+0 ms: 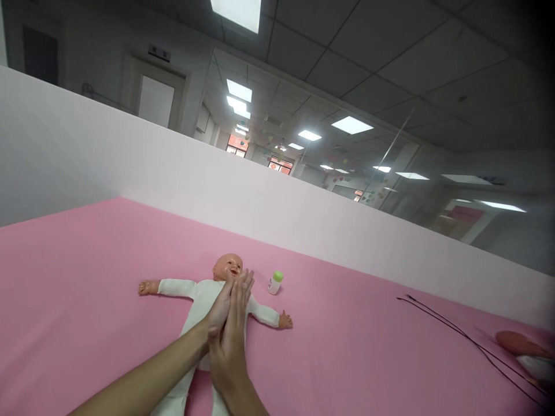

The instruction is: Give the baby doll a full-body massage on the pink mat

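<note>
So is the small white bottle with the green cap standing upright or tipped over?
Tipped: the small white bottle with the green cap leans on the pink sheet, cap end raised toward the wall.

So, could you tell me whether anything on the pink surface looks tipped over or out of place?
The bottle with the green cap lies on its side beside the doll rather than standing. Thin dark cords trail loose across the sheet at right. Both hands are pressed together above the doll's chest.

under the hands lies a doll with a glossy plastic head and matt white cloth suit. the pink sheet around them looks like smooth matt cloth.
</note>
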`<action>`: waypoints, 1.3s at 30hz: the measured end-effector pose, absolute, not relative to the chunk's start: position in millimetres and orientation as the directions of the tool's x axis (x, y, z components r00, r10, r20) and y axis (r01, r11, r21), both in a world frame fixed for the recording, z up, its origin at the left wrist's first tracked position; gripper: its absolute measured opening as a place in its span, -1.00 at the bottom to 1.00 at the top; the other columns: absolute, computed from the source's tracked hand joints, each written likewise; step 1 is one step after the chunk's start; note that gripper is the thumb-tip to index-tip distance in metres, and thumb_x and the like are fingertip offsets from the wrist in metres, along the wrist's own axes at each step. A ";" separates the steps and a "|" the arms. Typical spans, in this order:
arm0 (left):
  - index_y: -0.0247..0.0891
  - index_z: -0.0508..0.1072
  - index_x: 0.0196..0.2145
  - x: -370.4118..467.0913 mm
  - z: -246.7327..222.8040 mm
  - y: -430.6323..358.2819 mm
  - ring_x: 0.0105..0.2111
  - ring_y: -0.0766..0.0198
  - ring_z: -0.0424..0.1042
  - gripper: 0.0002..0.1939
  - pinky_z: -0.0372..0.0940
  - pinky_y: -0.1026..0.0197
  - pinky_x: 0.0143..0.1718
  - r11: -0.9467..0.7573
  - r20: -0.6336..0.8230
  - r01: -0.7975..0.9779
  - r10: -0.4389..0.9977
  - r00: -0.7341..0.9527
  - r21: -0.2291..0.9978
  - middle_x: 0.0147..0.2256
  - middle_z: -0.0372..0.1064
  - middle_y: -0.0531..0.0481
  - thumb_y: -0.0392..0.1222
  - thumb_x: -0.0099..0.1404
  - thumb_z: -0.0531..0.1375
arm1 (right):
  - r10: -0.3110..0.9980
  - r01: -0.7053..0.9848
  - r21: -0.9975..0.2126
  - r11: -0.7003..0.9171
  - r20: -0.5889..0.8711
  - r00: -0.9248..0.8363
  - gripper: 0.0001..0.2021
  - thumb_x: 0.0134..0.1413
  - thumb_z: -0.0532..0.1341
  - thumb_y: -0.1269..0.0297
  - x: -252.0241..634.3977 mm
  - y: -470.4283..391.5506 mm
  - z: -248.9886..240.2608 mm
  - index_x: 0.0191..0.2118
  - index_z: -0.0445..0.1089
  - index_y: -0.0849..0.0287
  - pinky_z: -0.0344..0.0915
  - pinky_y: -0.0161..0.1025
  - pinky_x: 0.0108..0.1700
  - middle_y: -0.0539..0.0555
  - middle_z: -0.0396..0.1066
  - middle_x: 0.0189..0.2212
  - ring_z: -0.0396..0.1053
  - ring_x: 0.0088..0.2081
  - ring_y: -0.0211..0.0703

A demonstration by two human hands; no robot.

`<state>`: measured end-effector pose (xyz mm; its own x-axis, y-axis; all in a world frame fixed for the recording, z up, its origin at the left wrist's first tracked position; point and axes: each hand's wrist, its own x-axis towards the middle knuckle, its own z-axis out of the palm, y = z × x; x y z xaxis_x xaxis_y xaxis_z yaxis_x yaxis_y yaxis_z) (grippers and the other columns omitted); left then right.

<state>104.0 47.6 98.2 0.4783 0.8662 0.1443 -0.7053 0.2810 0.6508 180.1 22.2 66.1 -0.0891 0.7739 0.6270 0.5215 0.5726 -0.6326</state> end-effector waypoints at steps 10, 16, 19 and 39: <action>-0.02 0.21 0.41 96.9 72.5 49.9 0.49 0.10 -0.18 -0.16 -0.22 -0.03 0.49 0.268 0.132 -0.712 0.882 0.452 0.649 0.47 0.02 -0.01 0.49 0.39 -0.14 | 0.828 0.540 -0.669 0.511 0.552 -0.098 -0.30 0.47 -0.07 -0.09 182.3 23.4 64.9 0.54 -0.23 0.09 -0.12 0.22 0.50 0.13 -0.21 0.53 -0.31 0.53 0.06; -0.06 0.16 0.44 66.9 54.6 68.6 0.50 0.05 -0.20 -0.22 -0.23 -0.04 0.50 -0.238 0.295 -0.201 0.896 0.332 0.950 0.49 -0.07 0.03 0.38 0.47 -0.18 | 0.894 0.555 -0.738 0.382 0.448 -0.020 -0.23 0.39 -0.02 -0.22 204.5 45.8 61.7 0.52 -0.12 0.09 -0.06 0.14 0.49 0.13 -0.12 0.51 -0.16 0.51 0.06; -0.11 0.08 0.47 36.7 28.3 88.9 0.48 0.03 -0.10 -0.27 -0.19 -0.04 0.50 -0.437 0.388 0.268 0.896 0.217 0.859 0.48 -0.05 -0.01 0.27 0.50 -0.10 | 0.951 0.638 -0.741 0.212 0.306 0.038 -0.18 0.39 -0.07 -0.24 232.3 68.4 37.6 0.50 -0.05 0.27 -0.10 0.15 0.50 0.22 -0.08 0.50 -0.11 0.50 0.08; -0.40 0.18 0.41 30.6 12.3 106.1 0.48 -0.14 -0.11 -0.14 -0.16 -0.18 0.46 -0.392 0.300 0.531 0.920 0.254 0.752 0.45 -0.03 -0.37 0.34 0.44 -0.05 | 0.965 0.728 -0.648 0.222 0.255 -0.067 -0.16 0.36 -0.04 -0.26 248.3 68.7 22.6 0.47 0.04 0.34 -0.12 0.23 0.48 0.27 -0.05 0.48 -0.10 0.50 0.16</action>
<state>30.6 106.1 12.3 0.2540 0.9196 0.2998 0.5306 -0.3916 0.7517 248.3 68.7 22.6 -0.0671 0.9646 0.2551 0.7282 0.2221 -0.6483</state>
